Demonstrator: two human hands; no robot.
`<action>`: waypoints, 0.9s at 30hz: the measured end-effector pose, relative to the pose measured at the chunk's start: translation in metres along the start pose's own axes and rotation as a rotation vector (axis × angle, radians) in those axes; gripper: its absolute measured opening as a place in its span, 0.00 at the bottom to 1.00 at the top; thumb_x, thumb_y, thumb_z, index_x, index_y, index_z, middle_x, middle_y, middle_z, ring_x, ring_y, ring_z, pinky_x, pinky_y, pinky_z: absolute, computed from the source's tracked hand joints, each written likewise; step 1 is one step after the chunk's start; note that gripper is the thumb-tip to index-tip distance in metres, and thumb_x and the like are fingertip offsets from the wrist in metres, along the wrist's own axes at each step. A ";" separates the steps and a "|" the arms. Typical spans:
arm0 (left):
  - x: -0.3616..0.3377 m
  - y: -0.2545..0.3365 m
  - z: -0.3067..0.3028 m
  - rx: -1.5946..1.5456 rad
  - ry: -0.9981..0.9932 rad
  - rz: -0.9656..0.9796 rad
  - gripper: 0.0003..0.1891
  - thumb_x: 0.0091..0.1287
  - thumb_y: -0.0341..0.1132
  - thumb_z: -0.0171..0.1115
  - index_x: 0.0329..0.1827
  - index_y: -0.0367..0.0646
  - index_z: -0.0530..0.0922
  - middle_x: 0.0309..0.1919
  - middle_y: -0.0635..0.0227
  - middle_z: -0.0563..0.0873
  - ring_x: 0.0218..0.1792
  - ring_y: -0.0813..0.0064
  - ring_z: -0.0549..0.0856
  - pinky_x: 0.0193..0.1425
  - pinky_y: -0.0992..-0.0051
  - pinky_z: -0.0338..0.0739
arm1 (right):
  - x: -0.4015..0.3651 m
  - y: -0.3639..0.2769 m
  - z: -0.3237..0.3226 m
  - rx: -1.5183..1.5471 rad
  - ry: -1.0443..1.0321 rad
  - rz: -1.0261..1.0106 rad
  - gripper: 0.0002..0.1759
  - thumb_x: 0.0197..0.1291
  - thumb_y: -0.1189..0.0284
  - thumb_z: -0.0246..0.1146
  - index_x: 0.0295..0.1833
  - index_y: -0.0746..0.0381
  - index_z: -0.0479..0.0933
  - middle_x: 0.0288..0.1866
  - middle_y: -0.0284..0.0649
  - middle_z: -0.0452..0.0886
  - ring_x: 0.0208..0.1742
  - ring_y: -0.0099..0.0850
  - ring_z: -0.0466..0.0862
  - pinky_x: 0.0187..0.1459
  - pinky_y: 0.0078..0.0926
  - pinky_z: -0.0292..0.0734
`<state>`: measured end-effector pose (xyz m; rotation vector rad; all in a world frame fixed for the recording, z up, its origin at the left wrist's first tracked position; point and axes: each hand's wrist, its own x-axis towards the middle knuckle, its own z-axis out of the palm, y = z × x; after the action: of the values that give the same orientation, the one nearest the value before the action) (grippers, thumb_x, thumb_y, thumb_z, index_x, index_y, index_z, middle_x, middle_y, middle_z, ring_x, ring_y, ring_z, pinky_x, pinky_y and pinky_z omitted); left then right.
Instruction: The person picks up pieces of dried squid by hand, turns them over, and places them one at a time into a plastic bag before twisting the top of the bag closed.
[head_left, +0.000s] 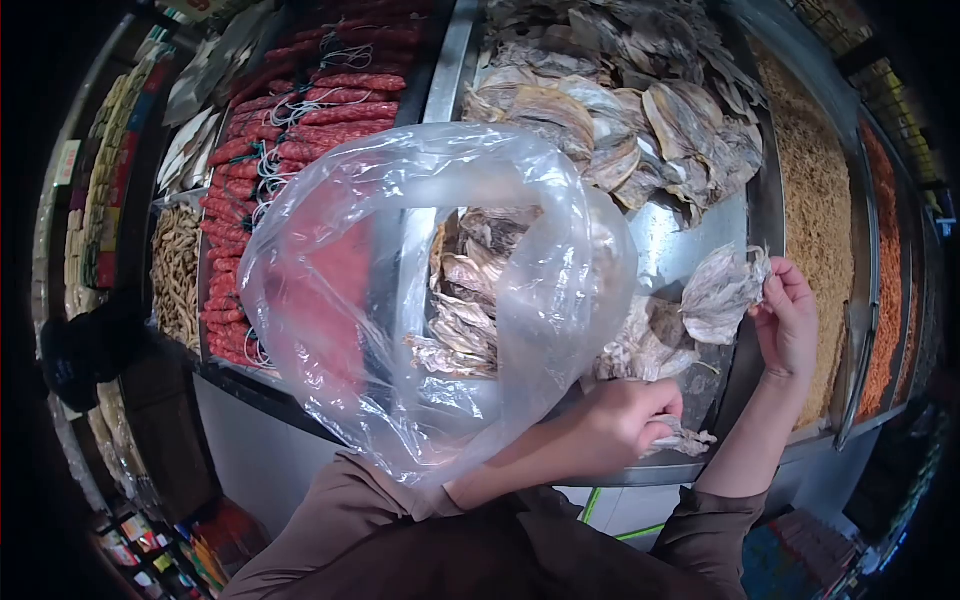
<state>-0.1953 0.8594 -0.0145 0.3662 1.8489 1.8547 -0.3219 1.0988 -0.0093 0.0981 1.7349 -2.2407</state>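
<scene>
My left hand (pixel 628 425) grips the edge of a large clear plastic bag (pixel 350 300), which billows open over the stall counter. The same hand also pinches a small scrap of dried fish (pixel 688 438). Several pale dried fish pieces (pixel 462 305) show within the bag's outline; whether they lie inside it or behind it I cannot tell. My right hand (pixel 790 322) is raised at the right and holds a flat dried fish (pixel 722 292) by its edge, just above the metal tray (pixel 690 230). More dried fish (pixel 645 345) lie between the two hands.
A heap of flat dried fish (pixel 620 90) fills the tray's far end. Red sausages tied with string (pixel 300 120) lie in the left tray. Tan shredded dried goods (pixel 815 200) and orange ones (pixel 885 290) fill bins on the right. Packaged goods (pixel 95 190) line the far left.
</scene>
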 end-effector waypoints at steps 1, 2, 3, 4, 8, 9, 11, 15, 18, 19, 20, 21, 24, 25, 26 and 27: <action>0.001 0.002 -0.003 -0.007 -0.020 0.004 0.08 0.65 0.29 0.63 0.43 0.38 0.75 0.32 0.55 0.82 0.34 0.55 0.83 0.39 0.64 0.74 | -0.003 -0.003 0.005 -0.006 0.021 -0.002 0.12 0.65 0.74 0.65 0.51 0.65 0.74 0.39 0.34 0.83 0.35 0.20 0.82 0.37 0.17 0.78; 0.002 0.006 -0.008 0.077 0.044 -0.098 0.08 0.65 0.29 0.62 0.43 0.37 0.74 0.31 0.54 0.82 0.34 0.55 0.82 0.38 0.63 0.74 | -0.006 -0.007 0.016 0.106 0.078 -0.029 0.12 0.65 0.73 0.65 0.51 0.65 0.74 0.39 0.35 0.83 0.35 0.21 0.82 0.38 0.18 0.78; 0.004 0.010 -0.013 0.165 0.112 -0.199 0.07 0.65 0.28 0.61 0.43 0.36 0.74 0.31 0.53 0.82 0.33 0.55 0.82 0.37 0.63 0.74 | -0.008 -0.010 0.021 0.220 0.131 -0.059 0.13 0.65 0.73 0.66 0.51 0.65 0.74 0.39 0.36 0.83 0.36 0.22 0.83 0.39 0.20 0.79; 0.005 0.013 -0.016 0.175 0.178 -0.202 0.06 0.67 0.27 0.60 0.44 0.36 0.74 0.30 0.52 0.82 0.32 0.54 0.82 0.36 0.62 0.73 | -0.007 -0.008 0.008 0.241 -0.095 -0.057 0.15 0.62 0.72 0.69 0.50 0.66 0.75 0.40 0.37 0.84 0.38 0.24 0.84 0.42 0.21 0.79; 0.006 0.002 -0.015 0.163 0.273 -0.184 0.07 0.68 0.26 0.58 0.47 0.37 0.73 0.29 0.52 0.82 0.32 0.55 0.82 0.36 0.63 0.73 | -0.015 -0.005 0.005 0.043 -0.398 0.092 0.15 0.50 0.76 0.76 0.41 0.66 0.79 0.35 0.35 0.84 0.39 0.21 0.83 0.42 0.17 0.76; 0.005 0.000 -0.014 0.205 0.301 -0.139 0.08 0.69 0.26 0.58 0.48 0.38 0.72 0.29 0.52 0.82 0.32 0.55 0.82 0.36 0.63 0.73 | -0.016 -0.007 0.012 0.044 -0.396 0.091 0.15 0.50 0.76 0.76 0.41 0.66 0.79 0.35 0.35 0.84 0.39 0.21 0.83 0.42 0.17 0.76; 0.005 -0.001 -0.014 0.247 0.327 -0.092 0.08 0.69 0.26 0.57 0.49 0.38 0.72 0.29 0.53 0.82 0.32 0.56 0.82 0.37 0.63 0.73 | -0.017 -0.011 0.024 -0.305 -0.518 0.216 0.13 0.46 0.79 0.77 0.38 0.66 0.82 0.33 0.31 0.83 0.36 0.18 0.81 0.39 0.17 0.74; 0.008 -0.003 -0.013 0.282 0.356 -0.090 0.11 0.70 0.25 0.57 0.54 0.38 0.71 0.29 0.52 0.81 0.31 0.57 0.82 0.36 0.63 0.73 | -0.012 0.005 0.040 -0.529 -0.546 0.375 0.12 0.48 0.80 0.76 0.39 0.65 0.83 0.33 0.28 0.83 0.32 0.14 0.78 0.33 0.15 0.72; 0.007 -0.001 -0.015 0.313 0.372 -0.068 0.14 0.70 0.25 0.56 0.57 0.37 0.70 0.28 0.52 0.82 0.30 0.57 0.83 0.35 0.64 0.73 | -0.012 0.012 0.047 -0.517 -0.520 0.381 0.11 0.51 0.81 0.74 0.41 0.66 0.83 0.33 0.28 0.83 0.32 0.13 0.77 0.32 0.13 0.72; 0.007 0.000 -0.015 0.326 0.342 -0.094 0.15 0.70 0.25 0.56 0.58 0.36 0.70 0.27 0.52 0.82 0.30 0.56 0.83 0.35 0.64 0.74 | -0.012 0.011 0.050 -0.520 -0.499 0.380 0.11 0.52 0.81 0.74 0.42 0.66 0.83 0.33 0.28 0.83 0.32 0.13 0.77 0.32 0.13 0.72; 0.007 -0.001 -0.015 0.327 0.344 -0.092 0.15 0.70 0.25 0.56 0.58 0.36 0.70 0.27 0.52 0.82 0.30 0.56 0.83 0.35 0.64 0.74 | -0.012 0.009 0.052 -0.522 -0.500 0.378 0.11 0.52 0.81 0.74 0.42 0.66 0.83 0.33 0.28 0.83 0.32 0.13 0.77 0.32 0.13 0.72; 0.007 -0.002 -0.014 0.343 0.351 -0.076 0.15 0.69 0.25 0.57 0.58 0.36 0.70 0.27 0.52 0.82 0.29 0.56 0.83 0.35 0.64 0.74 | -0.013 0.007 0.054 -0.503 -0.482 0.370 0.11 0.52 0.80 0.74 0.42 0.66 0.83 0.34 0.28 0.83 0.32 0.13 0.77 0.33 0.13 0.72; 0.008 -0.001 -0.013 0.341 0.349 -0.064 0.16 0.69 0.26 0.58 0.58 0.37 0.70 0.26 0.52 0.82 0.28 0.56 0.84 0.34 0.63 0.74 | -0.011 0.009 0.053 -0.513 -0.395 0.274 0.12 0.52 0.79 0.74 0.43 0.66 0.83 0.35 0.28 0.82 0.34 0.13 0.76 0.36 0.13 0.73; 0.007 -0.001 -0.012 0.320 0.340 -0.069 0.17 0.68 0.26 0.59 0.59 0.37 0.69 0.26 0.52 0.82 0.28 0.56 0.84 0.34 0.63 0.74 | -0.009 0.011 0.052 -0.543 -0.326 0.190 0.12 0.52 0.78 0.74 0.43 0.66 0.83 0.35 0.28 0.81 0.35 0.13 0.76 0.37 0.13 0.73; 0.007 0.001 -0.012 0.321 0.340 -0.069 0.17 0.68 0.26 0.59 0.59 0.37 0.69 0.26 0.52 0.82 0.28 0.56 0.84 0.34 0.63 0.74 | -0.007 0.015 0.051 -0.543 -0.326 0.189 0.12 0.52 0.78 0.74 0.43 0.66 0.83 0.35 0.28 0.81 0.35 0.13 0.76 0.37 0.13 0.73; 0.007 0.002 -0.013 0.321 0.331 -0.086 0.17 0.68 0.27 0.59 0.58 0.37 0.70 0.26 0.52 0.82 0.28 0.55 0.84 0.34 0.63 0.74 | -0.005 0.019 0.048 -0.591 -0.229 0.135 0.12 0.52 0.78 0.74 0.43 0.66 0.83 0.36 0.29 0.80 0.36 0.14 0.76 0.38 0.14 0.73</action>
<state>-0.2081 0.8523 -0.0141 0.0849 2.3553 1.6354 -0.3056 1.0493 -0.0130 -0.1610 2.0990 -1.5017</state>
